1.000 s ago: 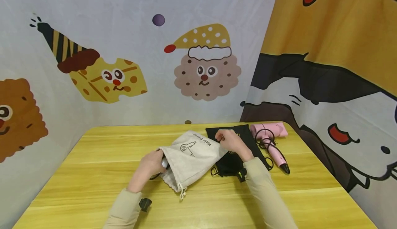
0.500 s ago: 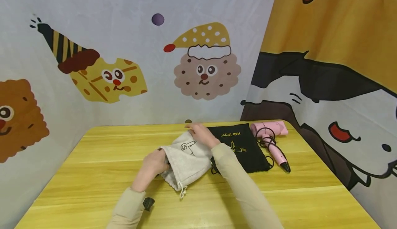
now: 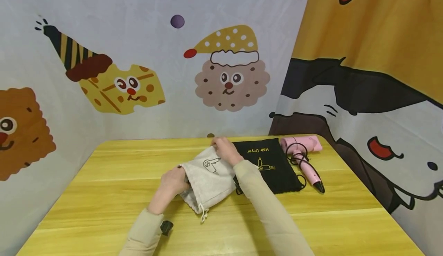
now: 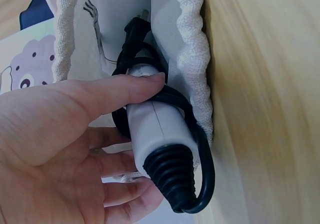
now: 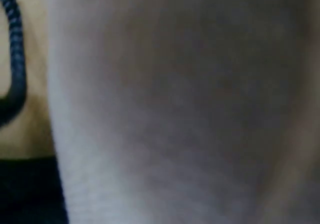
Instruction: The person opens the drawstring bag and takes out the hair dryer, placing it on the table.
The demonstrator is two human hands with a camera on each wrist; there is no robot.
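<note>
A pale cloth drawstring bag (image 3: 212, 181) with a hair dryer print lies mid-table, its mouth towards my left hand (image 3: 174, 181). In the left wrist view my left hand (image 4: 55, 129) grips the white handle of a hair dryer (image 4: 160, 121) at the bag's mouth, thumb on top and fingers beneath. The black cord (image 4: 204, 169) is wound round the handle, its plug (image 4: 135, 31) pointing inward; the dryer's head is hidden in the bag. My right hand (image 3: 225, 151) grips the bag's far corner, fingertips partly hidden. Blurred pale cloth fills most of the right wrist view.
A black drawstring bag (image 3: 277, 177) marked "Hair Dryer" lies flat to the right of the pale bag. Beyond it, a pink hair dryer (image 3: 306, 167) with a wound black cord lies near the right edge of the wooden table (image 3: 104, 194). Printed curtains (image 3: 138, 2) hang behind.
My right hand has moved left from the pale bag's right end to its far corner, uncovering the black bag. My left hand has shifted slightly right, further into the bag's mouth.
</note>
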